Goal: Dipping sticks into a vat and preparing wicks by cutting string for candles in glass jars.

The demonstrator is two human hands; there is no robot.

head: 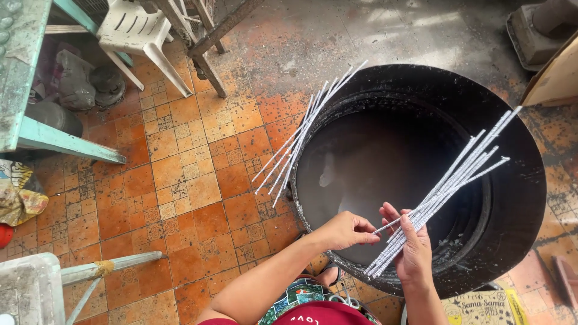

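Observation:
My right hand [414, 247] grips a bundle of thin white rolled sticks [457, 177] that fans out up and to the right over a large black tub [518, 198] of dark liquid. My left hand [348, 230] pinches the near end of one stick from that bundle, at the tub's near rim. A second group of white sticks [301, 135] lies slanted across the tub's left rim, their lower ends hanging over the orange tiled floor [180, 180].
A white plastic chair [135, 30] and wooden legs [208, 57] stand at the back left. A teal table [24, 72] with bags under it is at the left edge. Another white stool [36, 289] sits front left. A grey block [542, 27] sits at the back right.

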